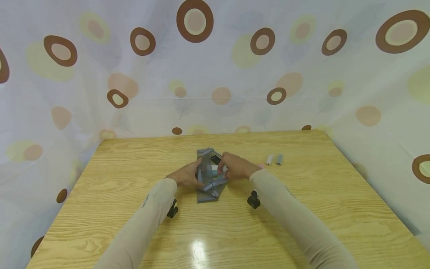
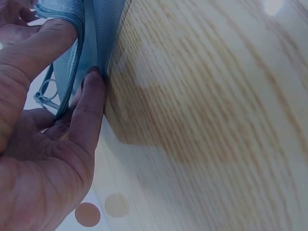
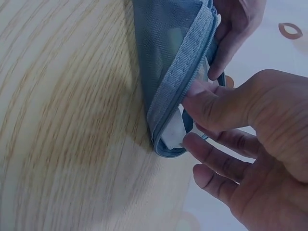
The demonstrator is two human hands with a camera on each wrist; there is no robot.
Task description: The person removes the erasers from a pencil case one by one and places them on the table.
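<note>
A grey-blue mesh zip pouch [image 1: 205,175] stands with its zipped mouth spread wide on the table. My left hand [image 1: 186,175] grips its left side, the thumb over the zip edge and the fingers against the outer mesh; the left wrist view shows this hand [image 2: 53,125] close up. My right hand [image 1: 235,166] is at the mouth from the right. In the right wrist view, the thumb of that hand [image 3: 260,130] dips inside the opening, near a white piece [image 3: 174,131] within the pouch. Whether it pinches anything is hidden.
Two small pieces, one white [image 1: 270,159] and one grey [image 1: 279,159], lie to the right on the wooden table [image 1: 322,179]. Something pink [image 1: 261,166] shows beside the right wrist. A patterned sheet [image 1: 215,74] hangs behind and at both sides.
</note>
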